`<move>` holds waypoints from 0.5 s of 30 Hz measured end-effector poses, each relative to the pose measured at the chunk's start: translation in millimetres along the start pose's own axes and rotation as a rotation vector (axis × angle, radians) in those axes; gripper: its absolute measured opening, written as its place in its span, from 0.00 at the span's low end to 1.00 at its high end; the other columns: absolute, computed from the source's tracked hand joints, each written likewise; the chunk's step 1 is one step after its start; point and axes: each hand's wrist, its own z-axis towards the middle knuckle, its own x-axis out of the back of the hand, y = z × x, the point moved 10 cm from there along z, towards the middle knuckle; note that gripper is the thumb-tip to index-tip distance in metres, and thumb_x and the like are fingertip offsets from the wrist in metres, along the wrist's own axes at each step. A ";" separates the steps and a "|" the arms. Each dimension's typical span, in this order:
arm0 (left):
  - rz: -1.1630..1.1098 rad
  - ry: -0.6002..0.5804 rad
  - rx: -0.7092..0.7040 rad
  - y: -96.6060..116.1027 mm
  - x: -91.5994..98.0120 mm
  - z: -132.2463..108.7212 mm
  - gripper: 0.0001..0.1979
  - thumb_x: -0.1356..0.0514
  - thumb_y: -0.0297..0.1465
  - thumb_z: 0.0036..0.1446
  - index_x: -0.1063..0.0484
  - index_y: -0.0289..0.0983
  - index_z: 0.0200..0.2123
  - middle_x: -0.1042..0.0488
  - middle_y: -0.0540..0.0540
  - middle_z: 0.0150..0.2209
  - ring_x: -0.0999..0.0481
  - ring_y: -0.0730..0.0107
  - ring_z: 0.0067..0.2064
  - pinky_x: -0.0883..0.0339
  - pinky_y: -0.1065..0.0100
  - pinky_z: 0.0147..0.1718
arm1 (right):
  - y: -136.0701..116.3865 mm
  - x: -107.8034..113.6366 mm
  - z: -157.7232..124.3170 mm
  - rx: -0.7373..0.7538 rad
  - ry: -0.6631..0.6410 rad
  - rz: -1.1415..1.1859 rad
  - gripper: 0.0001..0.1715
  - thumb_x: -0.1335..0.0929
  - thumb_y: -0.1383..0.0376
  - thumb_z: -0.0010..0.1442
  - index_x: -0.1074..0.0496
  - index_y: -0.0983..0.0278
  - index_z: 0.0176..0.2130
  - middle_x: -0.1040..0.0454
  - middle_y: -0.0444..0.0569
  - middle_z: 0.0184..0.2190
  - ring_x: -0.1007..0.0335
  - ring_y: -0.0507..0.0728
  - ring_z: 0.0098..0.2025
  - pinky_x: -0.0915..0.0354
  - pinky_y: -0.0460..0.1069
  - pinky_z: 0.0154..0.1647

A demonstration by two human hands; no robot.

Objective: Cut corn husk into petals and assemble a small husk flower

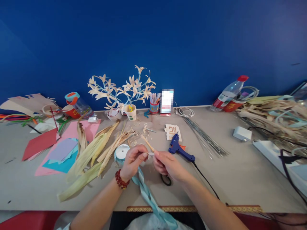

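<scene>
My left hand [133, 161], with a red bead bracelet at the wrist, is closed on a thin tan husk-wrapped stick [147, 143] that points up and away. My right hand [167, 164] pinches the stick's near end, where a bit of pale ribbon or tape shows between both hands. A light blue ribbon [149, 195] trails from under my left hand toward my lap. Its white spool [121, 152] lies just left of my left hand. Black scissors [166, 180] lie partly hidden under my right hand.
A blue glue gun [180, 150] with a black cord lies right of my hands. Dried corn husks [92, 156], coloured paper [61, 152], a husk flower arrangement in a cup [124, 92], a bundle of wires [206, 137], a bottle [227, 93] and a white power strip [271, 153] surround them.
</scene>
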 end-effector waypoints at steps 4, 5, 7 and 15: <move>-0.082 0.046 0.017 -3.2 8.3 4.5 0.06 0.40 0.32 0.59 0.29 0.37 0.30 0.32 0.50 0.25 0.33 0.73 0.28 0.40 0.69 0.29 | -9.2 -5.5 -11.3 -0.073 -0.173 0.276 0.30 0.36 0.45 0.61 0.46 0.62 0.20 0.56 0.32 0.11 0.68 0.44 0.13 0.66 0.41 0.12; -0.095 0.061 0.028 -5.1 10.9 5.5 0.06 0.40 0.33 0.58 0.29 0.37 0.31 0.32 0.50 0.25 0.34 0.73 0.27 0.40 0.69 0.29 | -12.2 -5.2 -14.8 -0.069 -0.215 0.329 0.31 0.36 0.45 0.61 0.47 0.62 0.19 0.57 0.32 0.11 0.68 0.44 0.13 0.65 0.40 0.12; -0.126 0.089 0.058 -10.0 15.7 7.1 0.07 0.39 0.33 0.58 0.29 0.37 0.30 0.32 0.50 0.25 0.34 0.74 0.27 0.40 0.70 0.29 | -21.2 -0.5 -21.6 -0.016 -0.275 0.406 0.33 0.37 0.44 0.60 0.50 0.61 0.17 0.59 0.32 0.10 0.69 0.44 0.11 0.64 0.40 0.10; -0.420 0.142 0.125 -20.1 17.1 8.5 0.06 0.38 0.33 0.57 0.33 0.38 0.31 0.32 0.52 0.23 0.34 0.74 0.25 0.42 0.69 0.28 | -88.7 85.1 -49.4 0.332 0.448 -0.093 0.33 0.46 0.39 0.62 0.44 0.60 0.22 0.55 0.34 0.11 0.66 0.47 0.12 0.60 0.42 0.11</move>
